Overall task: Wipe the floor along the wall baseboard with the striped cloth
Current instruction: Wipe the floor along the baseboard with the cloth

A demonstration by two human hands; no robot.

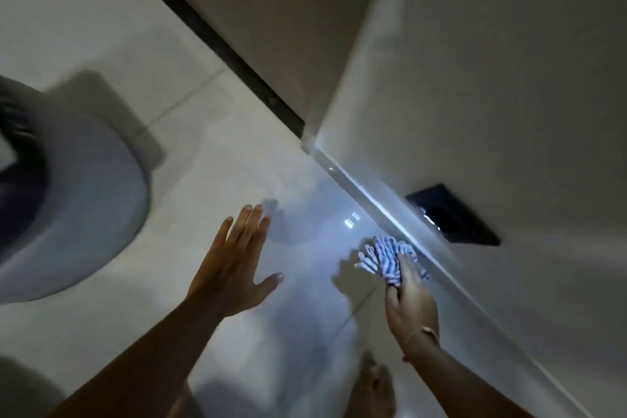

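My right hand (410, 302) grips a crumpled blue-and-white striped cloth (386, 258) and presses it on the glossy tiled floor (298, 275), right against the pale baseboard (373, 204) of the wall. The cloth bunches out ahead of my fingers. My left hand (234, 265) hovers flat over the floor to the left, fingers spread, holding nothing. A bright light patch falls on the floor beside the cloth.
A white toilet (78, 200) stands at the left. A black wall socket (454, 214) sits low on the wall above the baseboard. A dark strip (210, 34) runs along the farther wall section. My bare foot (373, 387) is at the bottom.
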